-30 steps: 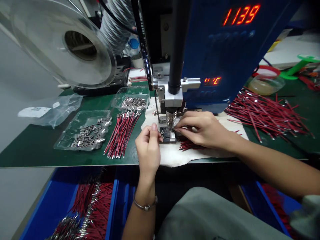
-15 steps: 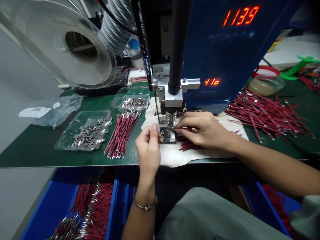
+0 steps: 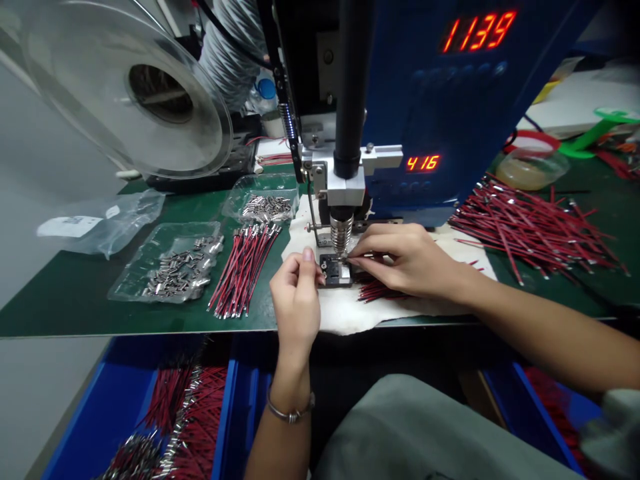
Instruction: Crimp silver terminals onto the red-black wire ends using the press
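Beside the small black fixture (image 3: 330, 270), my left hand (image 3: 299, 283) is closed, thumb up and fingers curled at the fixture's left edge. Whatever those fingers hold is hidden. My right hand (image 3: 400, 257) pinches with thumb and forefinger at the fixture's right side, right by the tip under the coiled metal spring (image 3: 341, 233); the pinched piece is too small to make out. That spring sits at the bottom of the machine's black vertical rod (image 3: 349, 100). Under my right hand, a bunch of red and black wires (image 3: 375, 291) lies on the white cloth (image 3: 345, 317).
Left of the hands lie more red and black wires (image 3: 245, 267) and two clear trays of small metal parts (image 3: 180, 272) (image 3: 267, 207). A large wire pile (image 3: 530, 227) is at right. The blue machine housing (image 3: 440, 100) rises behind; blue bins (image 3: 100, 400) stand below the table edge.
The lower red display has changed and now reads 416; the upper one still shows 1139. Both hands stay in place, with only a very slight shift of the view.
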Tool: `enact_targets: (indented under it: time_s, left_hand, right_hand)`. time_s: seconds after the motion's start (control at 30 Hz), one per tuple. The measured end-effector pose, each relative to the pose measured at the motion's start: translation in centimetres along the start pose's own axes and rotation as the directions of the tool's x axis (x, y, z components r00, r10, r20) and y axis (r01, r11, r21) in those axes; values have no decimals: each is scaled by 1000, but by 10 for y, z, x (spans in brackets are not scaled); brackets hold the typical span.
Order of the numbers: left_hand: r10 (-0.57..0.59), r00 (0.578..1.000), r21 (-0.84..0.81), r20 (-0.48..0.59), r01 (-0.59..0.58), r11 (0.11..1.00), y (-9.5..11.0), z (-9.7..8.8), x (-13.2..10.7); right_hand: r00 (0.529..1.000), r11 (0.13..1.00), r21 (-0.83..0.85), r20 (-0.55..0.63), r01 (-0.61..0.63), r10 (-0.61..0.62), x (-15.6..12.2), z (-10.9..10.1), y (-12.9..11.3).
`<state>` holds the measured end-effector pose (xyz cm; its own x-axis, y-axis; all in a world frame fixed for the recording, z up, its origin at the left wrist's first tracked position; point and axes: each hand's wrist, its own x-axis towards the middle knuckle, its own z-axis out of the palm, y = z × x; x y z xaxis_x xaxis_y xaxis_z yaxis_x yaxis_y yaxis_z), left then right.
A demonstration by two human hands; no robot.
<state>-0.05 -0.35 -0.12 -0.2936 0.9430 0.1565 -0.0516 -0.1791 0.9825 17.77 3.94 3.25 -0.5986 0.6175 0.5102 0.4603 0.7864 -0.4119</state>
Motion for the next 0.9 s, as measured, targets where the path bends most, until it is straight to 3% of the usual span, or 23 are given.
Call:
enact_targets:
  time_s: [0.17, 0.27, 0.43, 0.67, 0.9]
  left_hand:
    - [-10, 1000, -23, 6, 10, 1000, -1, -1, 1]
    - [-29, 1000, -53, 3, 29, 998, -2, -2, 1]
    - [-28, 1000, -75, 3, 28, 997, -1, -2, 1]
    - [-38, 999, -49, -7, 38, 998, 0, -1, -1]
    - [-46, 999, -31, -8, 46, 998, -1, -1, -1]
  right_hand:
    - [1000, 1000, -1, 8, 8, -8, 0, 0, 1]
    - [996, 997, -21, -48, 78, -79, -1, -1, 2]
    - [953, 962, -91, -141, 259, -269, -3, -4, -5]
    - [901, 922, -196, -221, 333, -372, -7, -8, -14]
    - [888, 899, -185, -172, 397, -427, -7, -14, -15]
